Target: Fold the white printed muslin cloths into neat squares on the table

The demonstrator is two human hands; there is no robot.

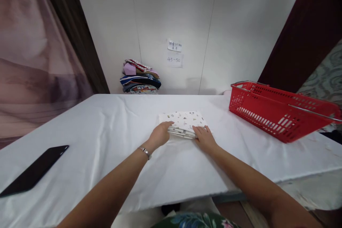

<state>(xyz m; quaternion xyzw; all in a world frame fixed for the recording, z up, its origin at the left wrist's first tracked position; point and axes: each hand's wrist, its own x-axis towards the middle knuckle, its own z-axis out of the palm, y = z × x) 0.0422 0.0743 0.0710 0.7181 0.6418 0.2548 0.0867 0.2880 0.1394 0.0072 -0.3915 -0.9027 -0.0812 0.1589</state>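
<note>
A white cloth with a small leafy print (184,118) lies folded in several layers on the white-covered table (128,171). My left hand (159,134) grips its near left corner, thumb on top and the fingers hidden at the side. At the near right corner, my right hand (205,138) rests with its fingers laid over the top and edge of the cloth. The folded layers show along the near edge, between the two hands. What kind of cloth item it is, I cannot tell.
To the right stands a red plastic basket (267,114) with metal handles. A stack of folded clothes (140,76) sits at the back by the wall. A dark phone or tablet (34,169) lies at the left. Two paper notes (175,58) hang on the wall.
</note>
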